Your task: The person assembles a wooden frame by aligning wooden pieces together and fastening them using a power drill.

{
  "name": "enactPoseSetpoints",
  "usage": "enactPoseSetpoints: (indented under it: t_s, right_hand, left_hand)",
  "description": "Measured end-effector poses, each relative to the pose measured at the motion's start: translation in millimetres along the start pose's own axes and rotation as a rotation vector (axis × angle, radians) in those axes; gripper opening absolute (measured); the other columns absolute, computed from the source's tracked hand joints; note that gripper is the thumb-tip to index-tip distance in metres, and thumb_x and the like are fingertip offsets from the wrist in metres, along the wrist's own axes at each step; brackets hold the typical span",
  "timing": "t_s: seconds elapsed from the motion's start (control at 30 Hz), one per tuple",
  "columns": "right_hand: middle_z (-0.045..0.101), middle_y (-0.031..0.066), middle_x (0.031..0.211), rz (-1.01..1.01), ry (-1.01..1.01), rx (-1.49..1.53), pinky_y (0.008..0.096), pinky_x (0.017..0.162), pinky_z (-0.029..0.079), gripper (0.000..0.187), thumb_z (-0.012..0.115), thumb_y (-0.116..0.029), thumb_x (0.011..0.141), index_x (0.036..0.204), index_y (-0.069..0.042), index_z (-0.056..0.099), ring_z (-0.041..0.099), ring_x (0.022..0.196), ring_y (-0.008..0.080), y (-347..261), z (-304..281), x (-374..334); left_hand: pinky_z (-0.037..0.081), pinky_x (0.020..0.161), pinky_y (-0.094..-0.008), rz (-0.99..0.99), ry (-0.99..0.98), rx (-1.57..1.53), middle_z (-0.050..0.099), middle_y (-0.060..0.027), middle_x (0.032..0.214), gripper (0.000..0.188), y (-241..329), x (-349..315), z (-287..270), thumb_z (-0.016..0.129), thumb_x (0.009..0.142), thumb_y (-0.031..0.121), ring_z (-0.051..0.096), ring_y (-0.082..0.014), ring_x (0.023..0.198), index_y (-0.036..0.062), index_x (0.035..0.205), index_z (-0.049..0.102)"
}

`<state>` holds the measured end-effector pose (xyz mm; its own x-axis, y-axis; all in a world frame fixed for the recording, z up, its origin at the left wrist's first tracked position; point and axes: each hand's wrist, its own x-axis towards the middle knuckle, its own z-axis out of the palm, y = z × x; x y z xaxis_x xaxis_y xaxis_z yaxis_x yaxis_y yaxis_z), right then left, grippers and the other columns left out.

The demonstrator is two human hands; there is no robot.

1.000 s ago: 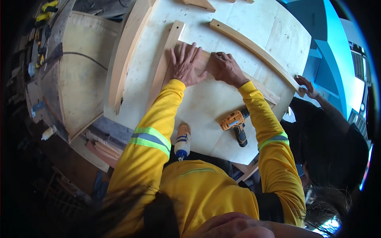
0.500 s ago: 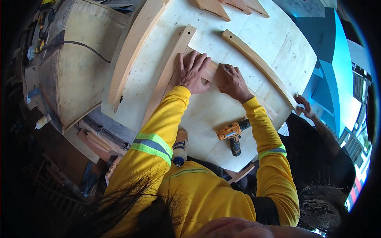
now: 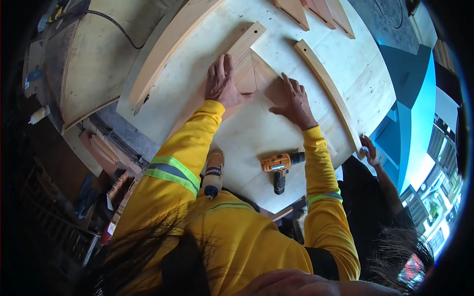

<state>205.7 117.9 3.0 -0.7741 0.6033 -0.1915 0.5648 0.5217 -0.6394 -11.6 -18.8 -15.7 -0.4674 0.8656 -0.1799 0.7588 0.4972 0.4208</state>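
Note:
My left hand (image 3: 224, 86) lies across a straight wooden strip (image 3: 244, 42) with a hole near its far end. Its fingers reach over the strip, and its thumb stretches right onto a wooden board (image 3: 247, 76) beside the strip. A second board (image 3: 269, 74) meets that one along a slanted seam. At this second board is my right hand (image 3: 296, 106), fingers stretched and slightly bent, thumb spread to the left. Both hands are open. The right hand and forearm hide part of the second board.
An orange cordless drill (image 3: 277, 167) and a glue bottle (image 3: 213, 173) lie on the pale worktable (image 3: 242, 148) near me. Curved wooden pieces (image 3: 328, 93) (image 3: 168, 49) flank the boards. Several wooden parts (image 3: 321, 12) sit at the far edge. A co-worker's hand (image 3: 369, 152) is at the right edge.
Both hands have shifted apart, my left leftward onto the strip and my right off the middle of the board. The slanted seam now shows between them. The view has turned slightly.

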Motion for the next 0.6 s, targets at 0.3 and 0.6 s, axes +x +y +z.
enactPoseSetpoints:
  t_s: [0.3,0.6]
  right_hand:
    - [0.058,0.0147,0.137,-0.138,0.073,0.084,0.047,0.103,0.048,0.088,0.086,-0.021,0.062,0.144,-0.007,0.055,0.056,0.114,0.041,8,25,40]
    - [0.058,0.0177,0.136,-0.055,0.031,0.078,0.0453,0.106,0.046,0.086,0.087,-0.017,0.064,0.143,-0.006,0.055,0.054,0.12,0.0408,2,16,36]
  left_hand:
    - [0.03,0.118,-0.0513,-0.023,0.013,-0.008,0.027,-0.0261,0.157,0.133,9,8,1,0.092,0.054,0.055,0.034,-0.0452,0.139,0.0052,0.158,0.025]
    - [0.026,0.115,-0.0601,0.121,-0.033,0.129,0.017,-0.0297,0.162,0.114,23,1,-4,0.087,0.063,0.056,0.03,-0.0518,0.138,0.0278,0.159,0.031]
